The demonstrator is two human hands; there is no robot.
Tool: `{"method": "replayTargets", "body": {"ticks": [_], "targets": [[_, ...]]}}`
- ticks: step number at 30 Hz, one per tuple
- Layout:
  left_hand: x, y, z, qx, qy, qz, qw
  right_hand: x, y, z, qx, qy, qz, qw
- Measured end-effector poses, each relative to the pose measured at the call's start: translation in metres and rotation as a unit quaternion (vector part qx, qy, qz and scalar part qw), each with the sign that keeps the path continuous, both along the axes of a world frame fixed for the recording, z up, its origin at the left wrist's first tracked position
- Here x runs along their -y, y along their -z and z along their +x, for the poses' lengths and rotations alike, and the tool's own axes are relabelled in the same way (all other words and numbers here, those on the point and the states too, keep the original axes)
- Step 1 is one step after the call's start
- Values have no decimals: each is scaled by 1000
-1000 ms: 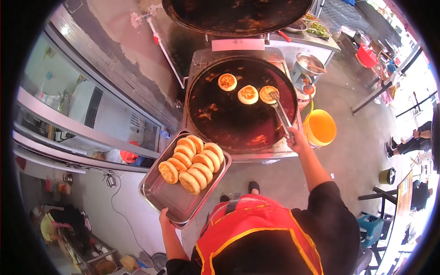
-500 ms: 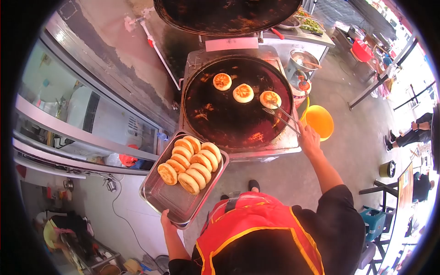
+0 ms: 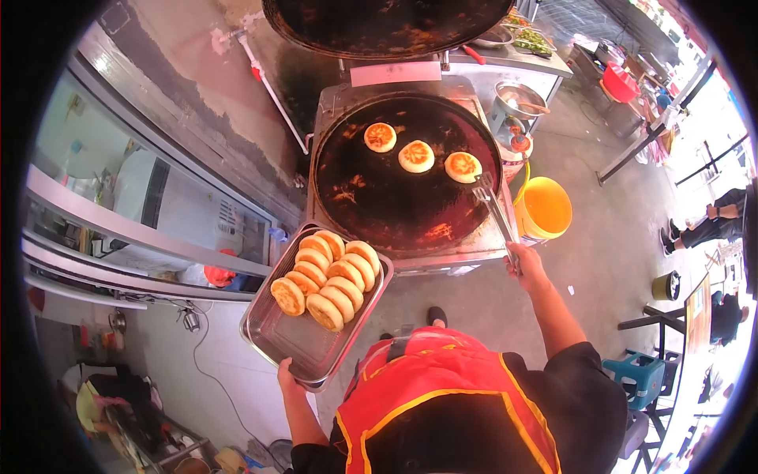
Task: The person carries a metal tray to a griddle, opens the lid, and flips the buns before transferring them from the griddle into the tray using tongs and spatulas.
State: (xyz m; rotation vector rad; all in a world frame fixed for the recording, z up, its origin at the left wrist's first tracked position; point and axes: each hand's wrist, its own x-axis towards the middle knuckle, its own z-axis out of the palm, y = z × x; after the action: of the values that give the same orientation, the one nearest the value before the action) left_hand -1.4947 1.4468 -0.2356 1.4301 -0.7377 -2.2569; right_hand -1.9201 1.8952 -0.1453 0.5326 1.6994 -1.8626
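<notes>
My left hand [image 3: 289,379] grips the near edge of a metal tray [image 3: 268,336], which tilts beside the griddle. Several browned round flatbreads [image 3: 328,308] lean in rows in the tray's upper part. My right hand [image 3: 526,265] is closed around metal tongs [image 3: 496,212], their tips over the right side of the round black griddle [image 3: 379,201]. Just beyond the tips lies one flatbread [image 3: 463,167]; whether they touch it I cannot tell. Two more, a middle flatbread [image 3: 416,156] and a left flatbread [image 3: 380,137], rest further along the griddle.
The raised griddle lid [image 3: 387,28] stands behind the griddle. To the right are a yellow bucket [image 3: 545,209] and a metal pot [image 3: 521,101]. A glass-fronted sliding window [image 3: 158,189] runs along the left. Further off are a teal stool [image 3: 636,378] and a person's legs [image 3: 691,229].
The tongs have drawn back from the right-hand flatbread toward me, and their arms have come closer together. My left hand and the tray stay nearly in place.
</notes>
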Motion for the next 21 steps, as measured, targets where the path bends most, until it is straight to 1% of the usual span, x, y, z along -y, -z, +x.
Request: {"method": "replayTargets", "body": {"ticks": [1,3,8,11,12,16,19,21], "targets": [[0,-1,0,3,-3,0,1000,0,3,3,16,15,-16,1000],[-2,-4,-2,11,-8,-11,1000,1,9,8,22,12,-36,999],[-21,-43,-25,58,-21,-39,997,6,16,15,24,-6,-54,998],[-13,-28,-16,26,-21,-29,999,10,22,12,20,-8,-55,998],[-12,-24,-13,35,-26,-32,999,14,24,8,21,-2,-55,998],[-13,-26,-16,47,-31,-35,998,41,38,-29,41,30,-70,996],[-13,-27,-17,59,-30,-40,997,62,61,-56,23,51,-120,991],[-16,-34,-20,67,-31,-44,996,66,65,-64,20,55,-117,991]]}}
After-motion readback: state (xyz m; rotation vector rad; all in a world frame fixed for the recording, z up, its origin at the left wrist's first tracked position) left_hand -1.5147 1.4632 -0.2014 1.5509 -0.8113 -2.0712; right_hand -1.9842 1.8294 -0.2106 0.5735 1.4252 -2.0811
